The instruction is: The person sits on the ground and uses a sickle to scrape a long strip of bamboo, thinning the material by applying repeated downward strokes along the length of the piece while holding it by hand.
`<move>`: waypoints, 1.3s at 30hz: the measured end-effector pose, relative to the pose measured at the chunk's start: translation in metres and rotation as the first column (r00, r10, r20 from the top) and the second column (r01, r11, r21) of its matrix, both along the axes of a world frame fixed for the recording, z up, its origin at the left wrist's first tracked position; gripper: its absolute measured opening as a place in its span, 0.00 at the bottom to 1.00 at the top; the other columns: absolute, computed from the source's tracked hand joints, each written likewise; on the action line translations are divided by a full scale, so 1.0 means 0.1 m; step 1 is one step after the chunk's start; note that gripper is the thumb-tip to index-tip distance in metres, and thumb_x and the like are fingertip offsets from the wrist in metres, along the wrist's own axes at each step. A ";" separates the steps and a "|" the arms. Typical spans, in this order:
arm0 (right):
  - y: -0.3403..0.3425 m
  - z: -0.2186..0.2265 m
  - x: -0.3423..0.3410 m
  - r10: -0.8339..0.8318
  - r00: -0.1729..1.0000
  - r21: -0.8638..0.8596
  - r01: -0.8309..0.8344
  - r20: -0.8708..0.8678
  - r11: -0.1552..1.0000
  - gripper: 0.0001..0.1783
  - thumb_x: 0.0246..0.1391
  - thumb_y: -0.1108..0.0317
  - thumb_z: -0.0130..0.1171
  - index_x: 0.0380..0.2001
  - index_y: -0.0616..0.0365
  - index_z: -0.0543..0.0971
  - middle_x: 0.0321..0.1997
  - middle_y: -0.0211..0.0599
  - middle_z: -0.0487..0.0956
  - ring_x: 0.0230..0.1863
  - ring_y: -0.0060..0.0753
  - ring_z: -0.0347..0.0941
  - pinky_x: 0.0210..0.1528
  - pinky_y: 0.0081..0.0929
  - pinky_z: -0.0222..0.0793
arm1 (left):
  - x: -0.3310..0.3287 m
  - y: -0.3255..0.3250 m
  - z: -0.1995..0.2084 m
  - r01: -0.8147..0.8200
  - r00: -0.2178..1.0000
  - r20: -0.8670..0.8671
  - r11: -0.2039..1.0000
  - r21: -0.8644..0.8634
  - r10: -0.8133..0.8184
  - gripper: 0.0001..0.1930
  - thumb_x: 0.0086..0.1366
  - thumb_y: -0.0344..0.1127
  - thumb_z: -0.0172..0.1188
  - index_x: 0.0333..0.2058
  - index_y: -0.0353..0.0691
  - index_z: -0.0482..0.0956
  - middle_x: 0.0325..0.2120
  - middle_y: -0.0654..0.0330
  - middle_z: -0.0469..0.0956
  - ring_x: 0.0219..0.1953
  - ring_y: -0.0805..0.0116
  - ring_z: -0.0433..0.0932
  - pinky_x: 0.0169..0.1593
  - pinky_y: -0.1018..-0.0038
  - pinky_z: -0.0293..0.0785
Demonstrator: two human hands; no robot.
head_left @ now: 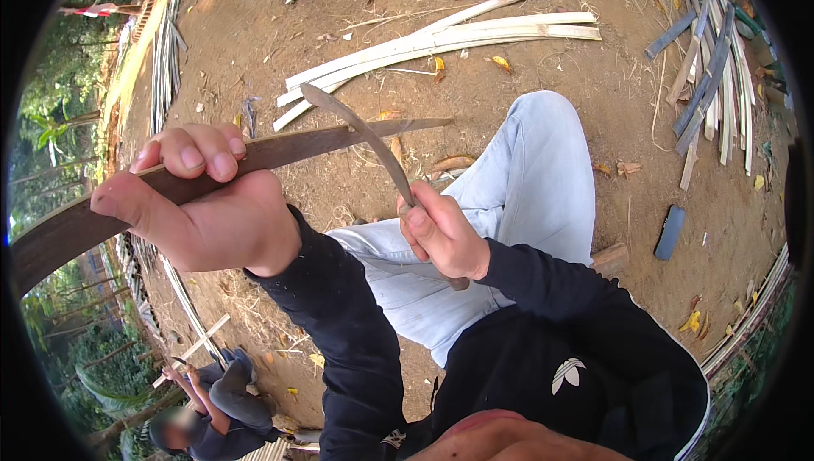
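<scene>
Outdoor work yard, bare brown packed-earth ground (593, 80) lying in even daylight; pale split bamboo slats (441, 37) lying in a loose bundle across the upper middle; mixed grey and pale strips (712, 63) piling at the right edge; dry yellow leaves (502, 63) scattering about; green trees (59, 80) standing along the left; another seated person (220, 406) working at lower left

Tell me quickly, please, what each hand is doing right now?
Left hand: closed around a long dark bamboo strip.
Right hand: closed on the handle of a curved knife, whose blade lies across the strip.
</scene>
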State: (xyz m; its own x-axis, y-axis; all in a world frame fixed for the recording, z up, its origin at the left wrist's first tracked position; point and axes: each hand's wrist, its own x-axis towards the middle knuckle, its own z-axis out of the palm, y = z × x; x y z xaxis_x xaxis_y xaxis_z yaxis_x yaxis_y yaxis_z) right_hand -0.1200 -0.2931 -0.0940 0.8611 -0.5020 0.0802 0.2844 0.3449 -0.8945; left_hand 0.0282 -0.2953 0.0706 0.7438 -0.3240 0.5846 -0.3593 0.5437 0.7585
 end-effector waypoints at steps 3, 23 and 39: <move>0.01 0.10 -0.01 -0.036 0.998 -0.077 0.040 0.054 0.996 0.33 0.60 0.36 0.42 0.37 0.61 0.65 0.17 0.25 0.66 0.15 0.17 0.62 0.19 0.19 0.59 | 0.08 0.07 0.05 0.041 0.999 -0.028 0.999 -0.007 -0.041 0.22 0.63 0.60 0.53 0.28 0.46 0.71 0.17 0.67 0.66 0.17 0.76 0.63 0.26 0.76 0.60; -0.08 -0.27 0.09 -0.156 0.983 -0.301 0.120 -0.097 0.946 0.26 0.63 0.46 0.44 0.37 0.64 0.68 0.22 0.43 0.65 0.24 0.43 0.63 0.31 0.34 0.59 | 0.04 0.12 0.04 -0.019 0.998 -0.059 0.999 -0.042 0.016 0.22 0.64 0.60 0.53 0.26 0.46 0.72 0.17 0.66 0.65 0.17 0.76 0.62 0.25 0.77 0.60; -0.07 -0.43 0.18 -0.110 0.954 -0.303 0.022 -0.278 0.953 0.25 0.62 0.49 0.46 0.36 0.67 0.66 0.20 0.52 0.74 0.26 0.59 0.74 0.30 0.45 0.67 | 0.44 0.34 0.00 -0.127 0.991 -0.049 0.991 -0.029 0.125 0.22 0.65 0.59 0.50 0.26 0.46 0.68 0.18 0.67 0.65 0.17 0.75 0.62 0.25 0.77 0.60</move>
